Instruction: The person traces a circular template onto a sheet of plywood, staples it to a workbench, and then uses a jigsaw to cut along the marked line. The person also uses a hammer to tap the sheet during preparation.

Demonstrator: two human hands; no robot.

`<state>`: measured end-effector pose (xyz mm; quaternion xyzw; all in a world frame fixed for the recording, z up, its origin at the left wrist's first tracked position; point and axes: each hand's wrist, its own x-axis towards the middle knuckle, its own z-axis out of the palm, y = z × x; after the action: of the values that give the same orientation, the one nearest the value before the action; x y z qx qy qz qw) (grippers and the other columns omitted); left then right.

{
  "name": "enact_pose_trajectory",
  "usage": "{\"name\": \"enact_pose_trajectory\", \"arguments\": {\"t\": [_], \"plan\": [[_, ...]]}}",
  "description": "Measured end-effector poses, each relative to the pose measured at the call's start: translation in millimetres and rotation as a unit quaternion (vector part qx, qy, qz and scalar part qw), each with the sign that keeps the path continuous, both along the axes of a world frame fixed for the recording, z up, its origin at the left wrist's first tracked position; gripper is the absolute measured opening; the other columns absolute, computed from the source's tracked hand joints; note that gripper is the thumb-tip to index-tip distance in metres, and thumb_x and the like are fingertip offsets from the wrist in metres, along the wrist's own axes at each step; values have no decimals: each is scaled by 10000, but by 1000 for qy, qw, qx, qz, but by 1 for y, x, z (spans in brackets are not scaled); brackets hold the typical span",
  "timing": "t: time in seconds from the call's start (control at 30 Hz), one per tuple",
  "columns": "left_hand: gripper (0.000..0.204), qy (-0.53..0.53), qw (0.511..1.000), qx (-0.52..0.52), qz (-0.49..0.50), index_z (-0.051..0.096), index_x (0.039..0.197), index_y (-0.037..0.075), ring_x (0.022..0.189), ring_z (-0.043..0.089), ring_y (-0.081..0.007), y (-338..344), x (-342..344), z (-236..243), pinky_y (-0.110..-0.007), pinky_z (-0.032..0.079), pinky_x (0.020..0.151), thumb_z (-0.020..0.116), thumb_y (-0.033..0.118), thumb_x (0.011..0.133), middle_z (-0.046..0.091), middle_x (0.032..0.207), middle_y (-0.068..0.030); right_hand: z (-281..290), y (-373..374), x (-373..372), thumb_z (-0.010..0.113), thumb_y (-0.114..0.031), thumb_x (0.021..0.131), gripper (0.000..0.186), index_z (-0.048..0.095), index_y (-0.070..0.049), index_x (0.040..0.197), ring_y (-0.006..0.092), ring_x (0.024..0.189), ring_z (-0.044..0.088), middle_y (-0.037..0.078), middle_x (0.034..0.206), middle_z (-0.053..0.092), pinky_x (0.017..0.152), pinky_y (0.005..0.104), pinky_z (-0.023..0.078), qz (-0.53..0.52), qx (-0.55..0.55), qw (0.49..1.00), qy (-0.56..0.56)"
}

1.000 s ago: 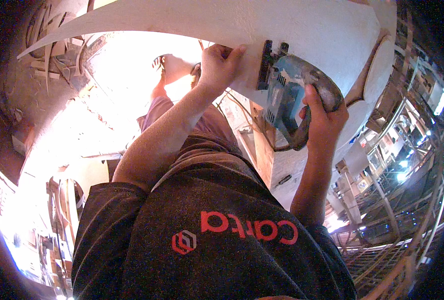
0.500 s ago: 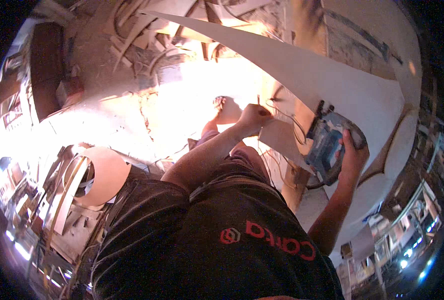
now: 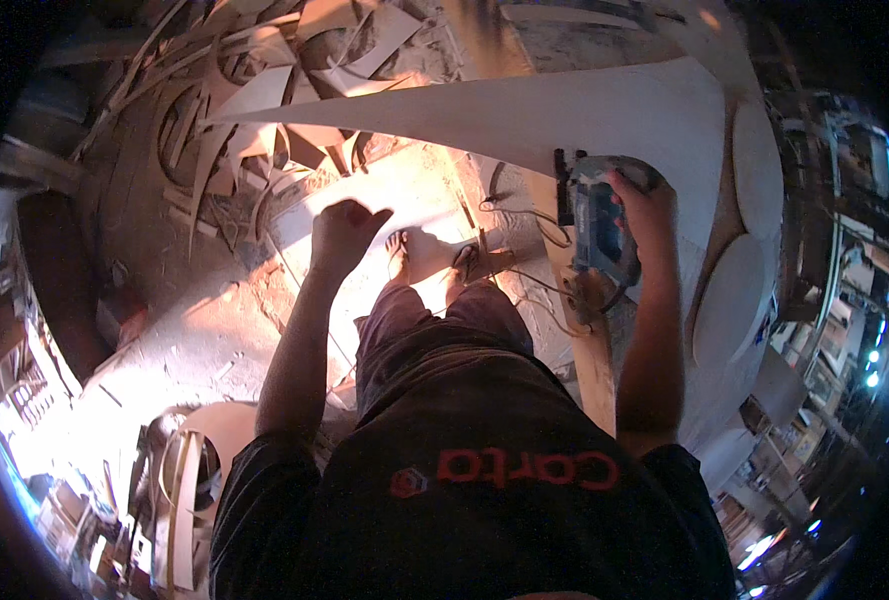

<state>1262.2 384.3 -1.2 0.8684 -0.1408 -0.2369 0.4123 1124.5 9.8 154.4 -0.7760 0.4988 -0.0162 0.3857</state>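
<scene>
My right hand (image 3: 648, 212) is wrapped round the handle of a grey-blue jigsaw (image 3: 592, 225). The tool rests by the near edge of a large pale thin board (image 3: 604, 115), which tapers to a long point at the left. A cable hangs from the jigsaw's rear. My left hand (image 3: 347, 238) is out over the floor to the left, thumb apart from the other fingers. Nothing shows in it, though its curled fingers are partly hidden.
Curved board offcuts (image 3: 364, 45) lie heaped on the dusty floor at the far left. Rounded pale panels (image 3: 734, 300) are on the right. A wooden beam (image 3: 594, 385) runs beneath the board, with cables (image 3: 534, 285) beside it. A ring-shaped piece (image 3: 226, 432) stands at lower left.
My left hand has swung left from beside the jigsaw, and the pale offcut it held is out of it. The view has turned, while my right hand keeps hold of the jigsaw.
</scene>
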Motion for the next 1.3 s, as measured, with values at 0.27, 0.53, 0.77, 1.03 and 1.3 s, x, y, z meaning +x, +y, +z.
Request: {"name": "enact_pose_trajectory", "arguments": {"t": [0.27,0.53,0.77,1.03,1.3], "plan": [[867,-499,862,60,-64,603,1274,32,1177,577,-383,-144,98,14,-493,401,1070,680,719,753,556,1307,-220,3,-2,-7,792,-339,824,423,648,-41,1088,149,593,629,65,813,671,485,286,533,17,108,993,-54],[583,-180,936,225,-203,692,1079,87,1024,681,-317,-181,111,-6,-474,534,904,685,600,803,712,1059,-137,5,-1,-23,740,-381,872,495,582,-23,1177,133,579,596,78,867,660,468,259,507,44,108,992,-50],[496,-122,969,179,-116,693,969,74,919,698,-360,-141,41,3,-497,535,829,735,534,786,717,946,-171,12,2,-57,745,-342,865,591,526,-37,1321,121,640,604,67,976,662,496,254,512,64,118,991,-31],[510,-134,975,153,-93,692,1034,51,895,697,-354,-101,-22,-6,-465,549,808,756,498,795,716,932,-153,24,-4,-82,744,-176,854,671,455,-45,1445,141,744,623,92,1081,665,557,262,528,120,163,979,-1],[697,-61,981,149,-105,665,1123,58,993,690,-300,-142,12,10,-454,539,870,768,629,737,707,1032,-160,18,-2,-82,747,-82,824,640,488,1,1403,217,968,667,150,1178,669,830,338,554,119,122,985,23]]}}
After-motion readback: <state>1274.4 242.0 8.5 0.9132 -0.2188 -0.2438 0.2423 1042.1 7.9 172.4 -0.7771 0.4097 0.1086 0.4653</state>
